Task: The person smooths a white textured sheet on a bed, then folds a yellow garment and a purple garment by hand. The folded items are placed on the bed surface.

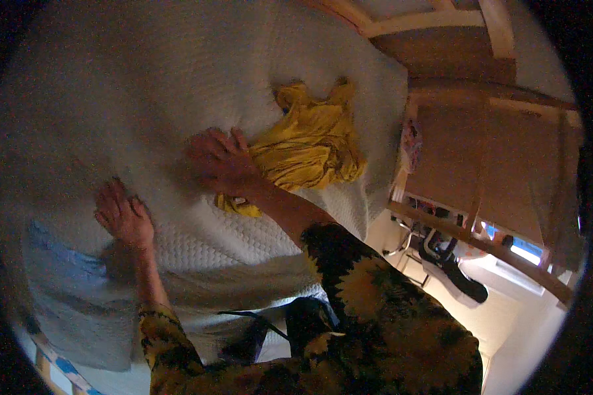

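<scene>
A rumpled yellow garment with two strap-like ends lies on a pale quilted bedspread. My right hand is spread over the bedspread at the garment's left edge, its wrist beside the yellow cloth. A smaller yellow part shows below that wrist; whether it joins the garment is hidden by my forearm. Farther left, my left hand is over the cover, palm down with fingers apart, holding nothing. Dim light blurs the fingertips, so exact contact with the cover is hard to tell.
Grey-blue cloth lies along the near left side. Wooden framing with brown panels stands beyond the bedspread on the right. A black and white object is on the pale floor at the lower right, near metal tubing. A dark strap hangs by my body.
</scene>
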The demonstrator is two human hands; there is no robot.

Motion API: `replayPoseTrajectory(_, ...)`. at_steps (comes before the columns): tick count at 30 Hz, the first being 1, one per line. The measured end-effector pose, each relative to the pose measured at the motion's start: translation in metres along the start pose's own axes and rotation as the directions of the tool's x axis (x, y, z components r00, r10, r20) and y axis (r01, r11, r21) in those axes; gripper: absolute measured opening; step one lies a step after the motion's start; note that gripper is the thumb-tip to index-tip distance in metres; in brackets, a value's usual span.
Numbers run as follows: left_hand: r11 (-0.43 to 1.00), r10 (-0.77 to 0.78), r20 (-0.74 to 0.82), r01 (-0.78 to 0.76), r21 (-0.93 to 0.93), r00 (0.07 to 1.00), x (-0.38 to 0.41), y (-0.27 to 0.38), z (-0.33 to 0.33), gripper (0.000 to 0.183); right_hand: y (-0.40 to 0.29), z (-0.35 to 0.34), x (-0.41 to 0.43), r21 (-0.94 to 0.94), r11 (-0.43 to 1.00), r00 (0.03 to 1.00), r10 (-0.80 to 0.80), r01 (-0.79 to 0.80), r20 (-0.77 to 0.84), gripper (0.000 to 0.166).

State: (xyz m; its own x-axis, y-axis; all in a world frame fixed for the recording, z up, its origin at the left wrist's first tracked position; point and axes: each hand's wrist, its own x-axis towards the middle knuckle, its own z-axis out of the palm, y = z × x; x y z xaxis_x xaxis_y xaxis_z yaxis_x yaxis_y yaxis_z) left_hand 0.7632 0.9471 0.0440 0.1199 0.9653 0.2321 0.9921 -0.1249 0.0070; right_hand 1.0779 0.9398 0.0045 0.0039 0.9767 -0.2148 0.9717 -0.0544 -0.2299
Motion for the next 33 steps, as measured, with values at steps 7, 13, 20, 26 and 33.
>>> replayPoseTrajectory(7, 0.997, -0.081, 0.048, 0.080, 0.016, 0.996, 0.007, 0.004, -0.013, 0.051, 0.003, -0.006, 0.006, -0.042, 0.995, 0.996, -0.090, 0.090, -0.004, 0.048)
replayPoseTrajectory(13, 0.971, -0.240, 0.091, 0.239, 0.023, 0.967, -0.003, 0.038, -0.030, 0.052, 0.003, -0.007, 0.012, -0.037, 0.983, 0.983, -0.183, 0.182, -0.008, 0.049)
replayPoseTrajectory(20, 0.842, -0.395, 0.317, 0.478, -0.252, 0.863, -0.102, 0.187, -0.071, 0.053, 0.012, -0.013, 0.012, -0.027, 0.961, 0.961, -0.277, 0.277, -0.006, 0.051)
replayPoseTrajectory(26, 0.893, -0.404, 0.128, 0.421, -0.159, 0.906, -0.134, 0.235, -0.049, 0.053, 0.009, -0.021, 0.004, 0.056, 0.905, 0.906, -0.423, 0.422, -0.001, 0.052)
replayPoseTrajectory(33, 0.909, -0.415, -0.035, 0.412, -0.071, 0.909, -0.140, 0.222, -0.037, 0.051, 0.082, -0.084, -0.098, 0.289, 0.761, 0.795, -0.606, 0.581, -0.002, 0.053)
